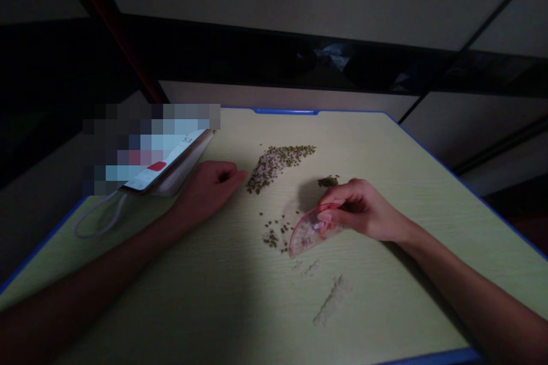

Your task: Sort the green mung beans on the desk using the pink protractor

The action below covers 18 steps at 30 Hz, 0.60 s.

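Pinched between the thumb and fingers of my right hand [363,211] is a clear pink protractor [305,235], tilted with its edge near the table. Small green beans [270,237], loosely scattered, lie just left of it. Beyond my right fingers sits a little heap of green beans [328,181]. My left hand [209,185] rests on the table with its fingers curled in, and nothing shows in them. Right beside its thumb spreads a larger pile of green beans mixed with pale grains [278,165]. Nearer to me lies a streak of pale grains [331,299].
A phone or tablet [149,174] with a lit, partly blurred screen leans at the table's left side, a white cord loop [96,234] below it. The pale green table [192,308] has a blue edge. Cabinet panels [274,0] stand behind it.
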Tool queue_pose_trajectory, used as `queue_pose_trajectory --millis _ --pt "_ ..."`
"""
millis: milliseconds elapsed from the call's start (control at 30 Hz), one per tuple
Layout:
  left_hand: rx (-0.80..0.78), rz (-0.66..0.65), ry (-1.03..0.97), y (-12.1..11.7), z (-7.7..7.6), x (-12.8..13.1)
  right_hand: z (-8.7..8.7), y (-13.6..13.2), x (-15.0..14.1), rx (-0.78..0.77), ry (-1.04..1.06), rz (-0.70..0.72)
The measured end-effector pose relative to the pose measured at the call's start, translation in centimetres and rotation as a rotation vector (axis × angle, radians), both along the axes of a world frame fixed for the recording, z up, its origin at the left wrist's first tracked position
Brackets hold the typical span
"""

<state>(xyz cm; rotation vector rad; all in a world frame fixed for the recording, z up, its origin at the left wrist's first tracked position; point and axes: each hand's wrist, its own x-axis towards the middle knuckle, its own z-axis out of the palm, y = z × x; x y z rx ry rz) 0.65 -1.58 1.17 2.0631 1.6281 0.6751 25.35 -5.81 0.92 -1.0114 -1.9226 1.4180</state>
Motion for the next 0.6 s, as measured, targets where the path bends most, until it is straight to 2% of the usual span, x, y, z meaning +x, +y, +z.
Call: queue_pose_trajectory --millis 333,600 --pt "0.006 0.011 0.006 -0.01 0.0 0.09 -0.15 -0.15 -0.38 -0.004 0.011 -0.009" --pt "-0.006 0.013 0.012 -0.1 0.14 0.11 -0.4 0.04 -0.15 -0.057 0.057 -0.099"
